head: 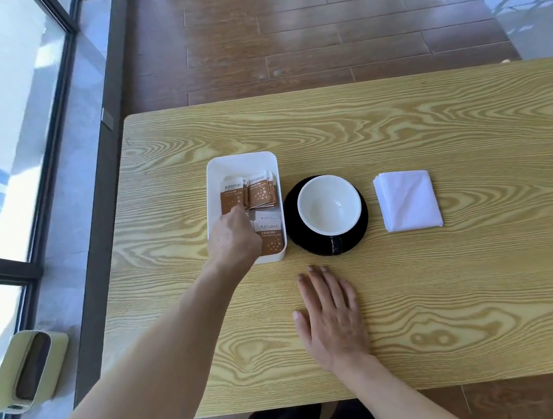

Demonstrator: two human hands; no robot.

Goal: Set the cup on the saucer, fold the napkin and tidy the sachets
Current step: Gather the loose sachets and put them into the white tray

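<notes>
A cup (pixel 329 206), white inside and black outside, stands on a black saucer (pixel 293 221) at the table's middle, its handle toward me. To its right lies a folded white napkin (pixel 407 200). On the left, a white rectangular tray (pixel 241 161) holds several brown-and-white sachets (pixel 261 193). My left hand (pixel 233 238) reaches into the tray, fingertips curled down onto the sachets at its left side; whether it grips one is hidden. My right hand (pixel 332 316) lies flat and open on the table in front of the saucer, holding nothing.
The wooden table (pixel 450 293) ends close to my body and at the left beside a glass wall. A pale green bin (pixel 28 370) stands on the floor at lower left. Wooden floor lies beyond the far edge.
</notes>
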